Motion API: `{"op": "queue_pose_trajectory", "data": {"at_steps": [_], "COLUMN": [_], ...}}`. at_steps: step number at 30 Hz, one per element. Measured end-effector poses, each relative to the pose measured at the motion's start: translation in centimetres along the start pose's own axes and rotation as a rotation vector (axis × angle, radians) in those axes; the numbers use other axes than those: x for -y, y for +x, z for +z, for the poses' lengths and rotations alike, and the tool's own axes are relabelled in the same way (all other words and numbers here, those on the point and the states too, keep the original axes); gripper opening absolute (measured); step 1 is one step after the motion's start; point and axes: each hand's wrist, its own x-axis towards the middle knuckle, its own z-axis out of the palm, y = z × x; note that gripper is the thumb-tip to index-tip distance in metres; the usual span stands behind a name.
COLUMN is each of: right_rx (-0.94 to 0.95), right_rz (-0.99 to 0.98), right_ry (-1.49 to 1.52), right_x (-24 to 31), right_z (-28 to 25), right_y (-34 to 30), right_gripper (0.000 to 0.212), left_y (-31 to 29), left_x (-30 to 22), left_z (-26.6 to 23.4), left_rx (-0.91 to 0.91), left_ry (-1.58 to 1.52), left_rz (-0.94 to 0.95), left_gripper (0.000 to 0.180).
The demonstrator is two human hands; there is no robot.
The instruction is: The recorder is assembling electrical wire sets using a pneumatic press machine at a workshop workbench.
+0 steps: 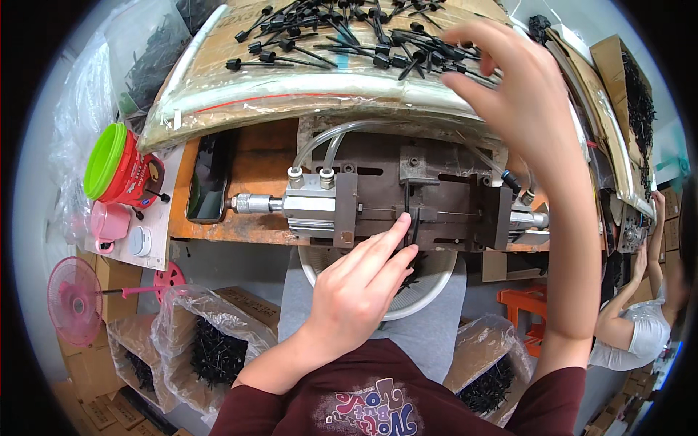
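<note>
My left hand [358,285] reaches to the middle of a dark metal fixture [451,190], its fingertips against a thin black plastic part [408,198] that stands in the centre block. Its thumb is hidden beneath the fingers. Over the right side of a heap of black plastic pieces [291,45], with thin stems and round caps, my right hand [515,76] is raised. Its thumb and fingers are apart and nothing shows between them. Silver air cylinders, one on the left [309,207] and one on the right [529,218], face the centre block from both ends.
Clear hoses [342,131] arch over the left cylinder. A phone [209,185], a red bucket [125,171] and a pink cup [110,221] stand left. A white basket [435,294] sits at my lap. Boxes of black pieces [218,352] flank me; another person [632,327] works far right.
</note>
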Motion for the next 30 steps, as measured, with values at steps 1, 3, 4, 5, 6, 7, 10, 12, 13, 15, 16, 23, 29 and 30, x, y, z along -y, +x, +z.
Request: {"op": "queue_pose_trajectory", "data": {"at_steps": [1, 3, 4, 5, 6, 7, 10, 12, 13, 15, 16, 23, 29, 30], "right_rx": [0.210, 0.254, 0.270, 0.418, 0.531, 0.643, 0.645, 0.602, 0.589, 0.556, 0.528, 0.306, 0.222, 0.087], "right_rz": [0.105, -0.004, -0.062, 0.007, 0.024, 0.043, -0.063, -0.130, -0.139, -0.154, -0.183, -0.158, 0.645, 0.657], "right_ry": [0.005, -0.110, -0.163, -0.200, -0.182, -0.165, -0.070, -0.008, -0.031, -0.079, -0.083, 0.166, 0.728, 0.893], "right_x": [0.0, -1.5, -2.2, -3.5, -3.3, -2.9, -3.6, -3.2, -2.8, -2.4, -2.5, -4.5, -2.9, -3.8], "right_z": [-0.3, 2.0, 3.2, 5.0, 5.6, 6.4, 6.8, 6.3, 6.2, 5.7, 5.8, 5.2, 0.7, 1.0], "right_y": [1.4, 3.0, 3.9, 4.1, 4.8, 5.4, 5.4, 5.2, 4.8, 4.3, 4.2, 3.6, 5.2, 4.8], "right_gripper": [0.047, 0.042, 0.040, 0.065, 0.068, 0.071, 0.064, 0.057, 0.053, 0.045, 0.042, 0.026, 0.020, 0.022], "left_y": [-0.1, 0.1, 0.1, 0.1, 0.0, 0.0, 0.4, 0.8, 0.9, 0.6, 0.5, 0.6, 0.4, 0.4], "left_x": [0.1, 0.0, 0.0, 0.1, 0.2, 0.2, 0.1, 0.3, 0.4, 0.5, 0.5, 0.5, 1.0, 0.8], "left_z": [0.4, 0.9, 1.2, 1.6, 1.9, 2.0, 2.1, 2.1, 2.1, 2.2, 2.3, 2.1, 1.7, 1.7], "left_rx": [0.011, 0.040, 0.040, 0.041, 0.043, 0.052, 0.066, 0.085, 0.094, 0.104, 0.109, 0.125, 0.138, 0.140], "left_ry": [0.041, 0.108, 0.126, 0.140, 0.159, 0.176, 0.202, 0.184, 0.175, 0.174, 0.174, 0.180, 0.192, 0.193], "left_rz": [0.009, 0.042, 0.059, 0.079, 0.092, 0.106, 0.108, 0.107, 0.108, 0.087, 0.077, 0.080, 0.069, 0.074], "left_gripper": [0.030, 0.026, 0.025, 0.025, 0.025, 0.025, 0.024, 0.023, 0.023, 0.023, 0.023, 0.023, 0.022, 0.022]}}
